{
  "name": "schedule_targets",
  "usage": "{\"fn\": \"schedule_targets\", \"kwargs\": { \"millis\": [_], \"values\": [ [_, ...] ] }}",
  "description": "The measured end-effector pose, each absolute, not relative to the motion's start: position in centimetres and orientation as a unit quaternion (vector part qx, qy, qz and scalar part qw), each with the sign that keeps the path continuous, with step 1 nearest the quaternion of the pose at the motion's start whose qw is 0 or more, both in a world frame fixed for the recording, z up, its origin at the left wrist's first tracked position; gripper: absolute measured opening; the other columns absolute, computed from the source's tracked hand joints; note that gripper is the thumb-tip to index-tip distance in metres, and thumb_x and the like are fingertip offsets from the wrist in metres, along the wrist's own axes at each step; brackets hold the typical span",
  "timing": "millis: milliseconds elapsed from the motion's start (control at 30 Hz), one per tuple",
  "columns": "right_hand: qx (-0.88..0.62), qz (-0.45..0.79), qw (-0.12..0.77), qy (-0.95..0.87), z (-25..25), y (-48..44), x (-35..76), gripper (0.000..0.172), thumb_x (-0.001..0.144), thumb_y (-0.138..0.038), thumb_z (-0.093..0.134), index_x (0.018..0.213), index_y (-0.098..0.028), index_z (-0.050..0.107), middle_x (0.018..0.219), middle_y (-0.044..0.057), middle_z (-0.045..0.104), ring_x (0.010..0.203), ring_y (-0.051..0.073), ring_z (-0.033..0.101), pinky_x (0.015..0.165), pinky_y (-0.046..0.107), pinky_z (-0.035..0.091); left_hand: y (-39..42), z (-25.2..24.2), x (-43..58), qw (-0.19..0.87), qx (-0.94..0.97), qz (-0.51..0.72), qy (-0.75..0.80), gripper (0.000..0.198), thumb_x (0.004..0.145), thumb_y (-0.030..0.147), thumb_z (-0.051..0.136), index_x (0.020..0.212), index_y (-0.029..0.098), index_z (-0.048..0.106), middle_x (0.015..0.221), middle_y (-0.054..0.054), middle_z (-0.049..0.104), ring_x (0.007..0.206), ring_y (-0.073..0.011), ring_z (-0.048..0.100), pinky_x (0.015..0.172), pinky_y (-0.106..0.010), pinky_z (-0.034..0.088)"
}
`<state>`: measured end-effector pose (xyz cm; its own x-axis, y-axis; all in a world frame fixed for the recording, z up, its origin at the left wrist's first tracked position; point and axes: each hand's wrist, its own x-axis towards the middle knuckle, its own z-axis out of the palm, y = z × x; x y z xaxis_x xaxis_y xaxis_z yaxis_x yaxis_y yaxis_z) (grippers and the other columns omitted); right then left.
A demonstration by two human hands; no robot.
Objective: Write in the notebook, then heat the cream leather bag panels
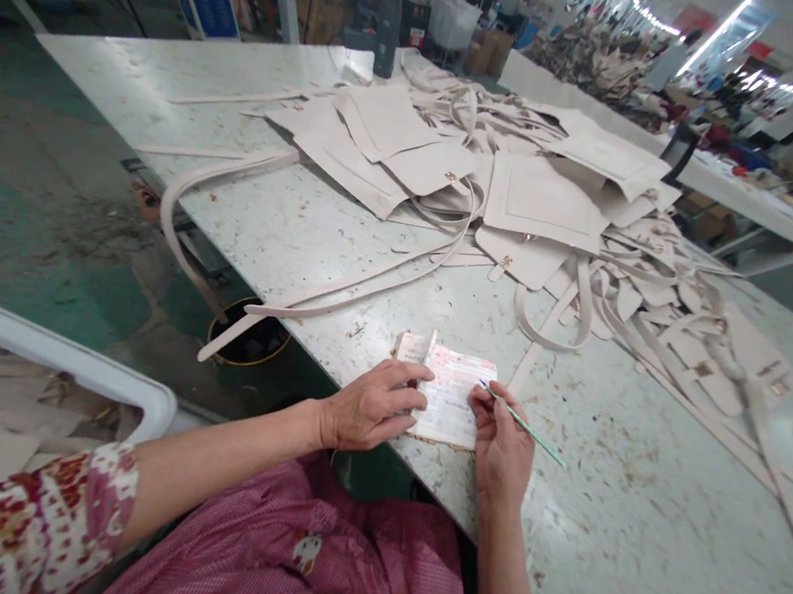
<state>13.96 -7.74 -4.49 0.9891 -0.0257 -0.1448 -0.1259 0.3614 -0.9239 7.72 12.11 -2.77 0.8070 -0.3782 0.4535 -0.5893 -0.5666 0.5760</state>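
Head view: a person sits at the near edge of a long, scuffed table (303,221). The left hand (370,404) lies flat on a small notepad (452,398), fingers spread and pressing its left side down so the page stays put. The right hand (502,447) pinches a thin green pen (523,426) between thumb and fingers, closed firmly around it; the tip touches the right edge of the page just above the thumb, while the shaft angles away to the right. The notepad lies between the two hands, right at the table's near edge.

The step in hand looks like writing an entry on the page. Judging by the pose, the next move calls for small, steady strokes of the pen while the left hand keeps the pad from sliding.

Beyond the hands, well apart from them, lies a heap of pale cut panels (535,199) and long straps (337,287), some trailing over the table's left edge. A white bin (53,351) stands left of the left arm.
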Motion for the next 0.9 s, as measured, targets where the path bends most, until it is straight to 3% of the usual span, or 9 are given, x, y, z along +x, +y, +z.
{"fn": "schedule_targets", "kwargs": {
  "millis": [233,467,567,667,767,900],
  "values": [
    [-0.571,0.038,0.817,0.063,-4.6,-8.1,14.1,0.028,0.071,-0.029,0.065,0.093,-0.014,0.06,0.082,0.005,0.066,0.083,0.016,0.06,0.095,0.04,0.04,11.6,-3.1,7.6,0.365,0.88,0.15,-0.264,0.019,0.082,0.021,0.046,0.098,0.013,0.052,0.122,-0.015,0.043,0.104,-0.0207,0.043,0.092,-0.04,0.038],
    [-0.635,0.025,0.77,0.067,-4.3,-9.0,13.1,0.025,0.077,-0.035,0.061,0.094,-0.016,0.061,0.08,0.005,0.067,0.076,0.017,0.062,0.079,0.035,0.048,10.6,-3.7,8.3,0.324,0.892,0.156,-0.274,0.02,0.08,0.023,0.048,0.097,0.014,0.051,0.124,-0.015,0.045,0.107,-0.0236,0.044,0.091,-0.045,0.035],
    [-0.71,0.03,0.702,0.05,-4.1,-9.9,12.5,0.024,0.078,-0.035,0.061,0.091,-0.015,0.062,0.075,0.004,0.065,0.066,0.014,0.06,0.065,0.027,0.048,10.0,-3.9,8.4,0.295,0.905,0.138,-0.274,0.018,0.078,0.019,0.045,0.093,0.016,0.054,0.12,-0.01,0.049,0.1,-0.0228,0.045,0.094,-0.049,0.031],
    [-0.781,0.037,0.623,0.022,-4.0,-10.7,12.2,0.021,0.082,-0.035,0.056,0.089,-0.016,0.06,0.069,0.001,0.063,0.057,0.012,0.057,0.054,0.023,0.046,9.1,-4.1,8.4,0.267,0.92,0.114,-0.265,0.025,0.079,0.019,0.046,0.101,0.024,0.057,0.109,-0.005,0.053,0.095,-0.0216,0.042,0.097,-0.054,0.025],
    [-0.806,0.047,0.589,0.004,-4.1,-11.3,12.0,0.018,0.083,-0.034,0.054,0.087,-0.017,0.059,0.071,0.001,0.064,0.06,0.013,0.06,0.058,0.024,0.049,8.4,-4.3,8.5,0.245,0.93,0.095,-0.259,0.032,0.081,0.024,0.047,0.11,0.033,0.055,0.103,-0.002,0.054,0.093,-0.0209,0.041,0.099,-0.058,0.02],
    [-0.847,0.022,0.53,-0.034,-4.5,-11.7,11.4,0.012,0.081,-0.029,0.056,0.085,-0.019,0.059,0.07,-0.001,0.062,0.062,0.012,0.06,0.056,0.02,0.046,8.1,-4.6,8.9,0.214,0.934,0.067,-0.278,0.027,0.082,0.039,0.047,0.106,0.032,0.057,0.105,-0.003,0.052,0.099,-0.0236,0.04,0.1,-0.062,0.014]
  ]
}}
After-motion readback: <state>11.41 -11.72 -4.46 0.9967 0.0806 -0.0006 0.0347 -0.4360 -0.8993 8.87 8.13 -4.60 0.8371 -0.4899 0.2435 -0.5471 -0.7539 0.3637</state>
